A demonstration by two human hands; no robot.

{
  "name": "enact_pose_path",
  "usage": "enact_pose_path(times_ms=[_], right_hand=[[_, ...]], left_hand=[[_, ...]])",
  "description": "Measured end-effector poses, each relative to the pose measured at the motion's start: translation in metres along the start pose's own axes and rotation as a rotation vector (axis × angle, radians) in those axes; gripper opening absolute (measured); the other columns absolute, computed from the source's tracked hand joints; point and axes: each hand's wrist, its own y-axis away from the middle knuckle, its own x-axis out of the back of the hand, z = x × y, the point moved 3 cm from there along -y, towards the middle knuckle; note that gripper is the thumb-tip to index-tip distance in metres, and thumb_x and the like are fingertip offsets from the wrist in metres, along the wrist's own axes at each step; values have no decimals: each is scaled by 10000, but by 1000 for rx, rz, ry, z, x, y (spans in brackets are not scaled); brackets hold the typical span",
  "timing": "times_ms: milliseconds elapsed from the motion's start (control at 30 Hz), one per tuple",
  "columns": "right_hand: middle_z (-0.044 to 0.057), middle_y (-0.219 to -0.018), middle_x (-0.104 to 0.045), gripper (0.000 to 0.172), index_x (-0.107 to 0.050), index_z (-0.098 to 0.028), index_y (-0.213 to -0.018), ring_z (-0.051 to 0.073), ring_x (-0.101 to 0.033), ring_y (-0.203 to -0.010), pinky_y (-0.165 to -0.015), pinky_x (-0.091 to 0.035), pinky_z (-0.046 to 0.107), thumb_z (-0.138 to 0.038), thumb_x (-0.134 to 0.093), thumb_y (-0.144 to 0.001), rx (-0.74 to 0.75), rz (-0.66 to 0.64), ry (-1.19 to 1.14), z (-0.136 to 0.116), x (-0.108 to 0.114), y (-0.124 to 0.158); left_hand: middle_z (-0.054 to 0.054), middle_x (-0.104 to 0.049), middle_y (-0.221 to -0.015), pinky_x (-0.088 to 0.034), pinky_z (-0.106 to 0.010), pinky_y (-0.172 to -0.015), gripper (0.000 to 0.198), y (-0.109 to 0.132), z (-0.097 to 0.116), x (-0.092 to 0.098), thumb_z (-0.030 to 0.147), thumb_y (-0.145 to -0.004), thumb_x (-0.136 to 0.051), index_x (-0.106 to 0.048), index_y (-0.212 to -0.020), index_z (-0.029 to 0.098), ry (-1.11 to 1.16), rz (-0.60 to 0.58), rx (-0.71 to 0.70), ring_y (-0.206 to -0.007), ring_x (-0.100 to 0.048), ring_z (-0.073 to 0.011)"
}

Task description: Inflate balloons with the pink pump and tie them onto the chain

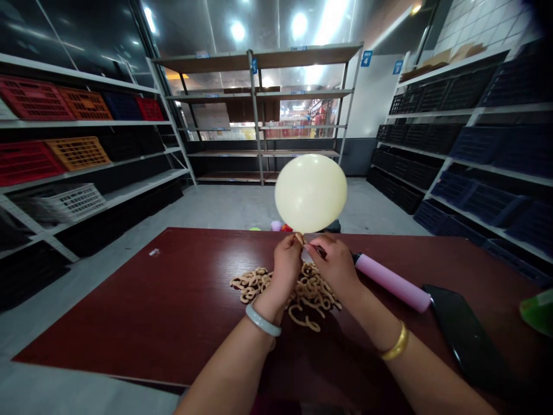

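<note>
A pale yellow inflated balloon point(311, 193) stands above the far edge of the dark red table point(173, 288). Right below it, my left hand point(287, 259) and my right hand point(332, 259) meet, both with fingers pinched at the balloon's neck. The neck itself is mostly covered by my fingers. Under and between my hands lies a pile of tan curled pieces point(254, 282), partly hidden by my wrists. To the right of my right hand rests a pink cylinder point(393, 282) with a black end.
A black flat device point(469, 334) lies at the table's right, with a green object point(538, 312) beyond it. A small clear scrap point(154, 252) is at the left. Behind stand metal shelves point(254, 154); crates point(80, 153) fill racks on both sides.
</note>
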Motion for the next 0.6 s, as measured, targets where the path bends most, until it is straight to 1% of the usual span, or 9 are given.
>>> enact_pose_path(times_ms=[67,133,233,300,400,533,600], right_hand=[[65,-862,-614,138,-619,-217,-789,202,-581,-841,-786,-460,338,-302,-559,-880,70,26,-53,-7,2,4],[75,-936,-622,121,-624,-218,-814,201,-589,-924,-847,-465,338,-284,-554,-888,110,39,-149,-10,4,5],[72,-953,-641,119,-642,-222,-851,195,-597,-965,-881,-467,339,-276,-546,-898,99,29,-235,-10,8,6],[72,-951,-653,145,-651,-221,-869,194,-602,-969,-888,-467,342,-282,-526,-911,84,5,-256,-8,11,5],[67,-931,-658,186,-632,-219,-872,189,-602,-959,-886,-461,338,-268,-463,-934,87,-46,-276,-7,17,6],[35,-875,-637,30,-563,-224,-881,170,-601,-833,-785,-474,308,-244,-564,-859,11,-26,-272,-2,19,7],[23,-865,-634,69,-557,-226,-884,163,-608,-811,-762,-480,299,-232,-597,-828,-52,-14,-311,2,17,8]], left_hand=[[18,-501,-559,-282,-212,-508,213,-1,1,2,316,-771,-646,-588,-634,164,-109,-2,-91,-531,-405,-107],[-3,-559,-621,-307,-217,-559,191,0,4,2,286,-785,-635,-619,-636,168,-221,-19,-191,-601,-448,-130],[-12,-582,-654,-309,-225,-614,156,7,8,0,230,-798,-625,-648,-653,178,-360,-70,-315,-649,-461,-147],[-16,-581,-652,-300,-229,-622,129,11,10,-2,198,-787,-637,-658,-660,183,-385,-83,-339,-649,-457,-154],[-25,-582,-655,-292,-232,-621,111,15,11,-4,152,-759,-655,-666,-654,185,-364,-71,-321,-653,-457,-164],[-23,-569,-655,-277,-234,-611,132,18,14,-7,115,-758,-636,-643,-647,186,-432,-103,-369,-647,-448,-165],[-22,-560,-655,-273,-236,-610,153,20,16,-7,90,-765,-611,-630,-650,188,-493,-107,-418,-646,-444,-168]])
